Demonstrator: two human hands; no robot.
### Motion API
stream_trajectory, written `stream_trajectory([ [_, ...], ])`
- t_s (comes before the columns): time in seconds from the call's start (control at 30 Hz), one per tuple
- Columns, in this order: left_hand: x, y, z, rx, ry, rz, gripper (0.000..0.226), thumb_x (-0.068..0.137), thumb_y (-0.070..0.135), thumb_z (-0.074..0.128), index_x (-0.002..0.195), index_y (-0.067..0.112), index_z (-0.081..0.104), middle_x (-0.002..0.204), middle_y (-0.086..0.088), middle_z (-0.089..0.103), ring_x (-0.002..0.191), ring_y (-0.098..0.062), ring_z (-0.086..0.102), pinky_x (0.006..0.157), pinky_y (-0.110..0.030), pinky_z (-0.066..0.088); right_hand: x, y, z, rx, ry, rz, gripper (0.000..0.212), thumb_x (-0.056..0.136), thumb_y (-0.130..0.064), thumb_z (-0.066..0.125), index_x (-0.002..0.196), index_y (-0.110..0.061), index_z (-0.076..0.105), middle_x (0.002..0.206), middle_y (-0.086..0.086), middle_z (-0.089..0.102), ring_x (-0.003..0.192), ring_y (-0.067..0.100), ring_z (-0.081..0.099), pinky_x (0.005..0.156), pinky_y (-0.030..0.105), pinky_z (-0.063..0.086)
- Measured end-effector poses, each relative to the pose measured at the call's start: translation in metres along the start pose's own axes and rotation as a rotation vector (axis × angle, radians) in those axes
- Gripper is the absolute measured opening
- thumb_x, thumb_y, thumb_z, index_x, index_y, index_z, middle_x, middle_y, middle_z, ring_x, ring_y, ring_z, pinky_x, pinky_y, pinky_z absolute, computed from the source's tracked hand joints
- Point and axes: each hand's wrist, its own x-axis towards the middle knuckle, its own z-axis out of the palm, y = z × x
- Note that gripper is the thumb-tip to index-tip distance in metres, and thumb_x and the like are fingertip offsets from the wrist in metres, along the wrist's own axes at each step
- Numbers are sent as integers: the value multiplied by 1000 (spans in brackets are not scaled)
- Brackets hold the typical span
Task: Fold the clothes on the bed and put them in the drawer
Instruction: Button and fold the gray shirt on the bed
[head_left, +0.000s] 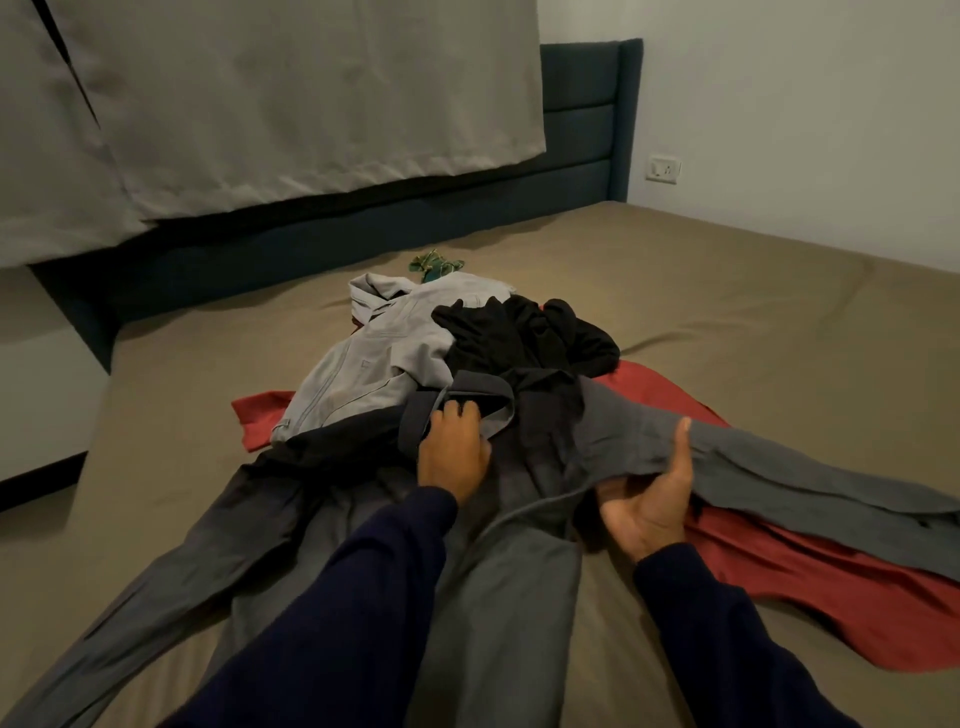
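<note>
Bed (701, 291): olive-brown sheet, dark blue padded headboard (582, 130) along the far edge, grey curtain (260, 104) hanging over the far left corner. Clothes heaped mid-bed, running toward the near edge. Dark grey shirt (519, 571): topmost and nearest, spread flat, one sleeve trailing to the near left corner, the other stretched toward the right edge. Left hand (452, 452): dark blue sleeve, palm down on the shirt at its collar, fingers curled over the collar band and gripping it. Right hand (649, 499): dark blue sleeve, palm up beneath the right sleeve of the shirt, thumb raised over the cloth, fingers tucked under it and mostly hidden, so the cloth is held between thumb and fingers. Red garment (810, 587): flat under the pile, showing toward the right edge and as a small corner left of the heap. Light grey jacket (374, 358): crumpled, left part of the heap, beyond the left hand. Black garment (524, 332): bunched, just right of the jacket and touching it. Small green item (434, 265): beyond the jacket, near the headboard; too small to identify. Wall socket (663, 169): on the white wall, right of the headboard.
</note>
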Motion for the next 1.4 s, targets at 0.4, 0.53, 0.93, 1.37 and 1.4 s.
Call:
stream_trajectory([
  [0.4, 61, -43, -21, 310, 85, 328, 16, 85, 31, 61, 86, 16, 64, 93, -7, 59, 80, -22, 56, 57, -34, 47, 27, -8, -15, -42, -28, -42, 69, 94, -64, 51, 140, -13, 57, 136, 11, 63, 126, 28, 61, 105, 43, 50],
  [0.53, 114, -54, -65, 461, 273, 125, 13, 95, 26, 59, 96, 14, 64, 82, -6, 62, 72, -23, 58, 60, -34, 45, 31, -3, -20, -61, -32, -52, 72, 93, -66, 52, 142, -12, 56, 139, 11, 61, 129, 28, 58, 111, 44, 45],
  [0.93, 93, -48, -24, 75, 151, 94, 29, 98, 20, 54, 122, 5, 51, 123, -17, 53, 111, -31, 51, 94, -40, 47, 29, -5, -21, -172, -9, 4, 68, 93, -65, 53, 139, -14, 59, 138, 12, 62, 130, 31, 56, 113, 47, 40],
  [1.37, -103, -47, -29, -273, -373, 26, 35, 88, 48, 69, 87, 14, 62, 74, 4, 62, 71, -15, 61, 64, -33, 50, 9, 19, 15, -323, -117, 5, 71, 89, -59, 65, 143, -15, 54, 142, 8, 59, 131, 27, 56, 113, 46, 41],
  [1.4, -120, -45, -30, -307, -452, -28, 35, 87, 51, 70, 89, 17, 63, 75, 7, 61, 71, -10, 60, 63, -28, 48, 9, 24, 21, -436, -85, -29, 75, 82, -60, 73, 140, -16, 58, 138, 5, 63, 128, 24, 59, 112, 46, 43],
])
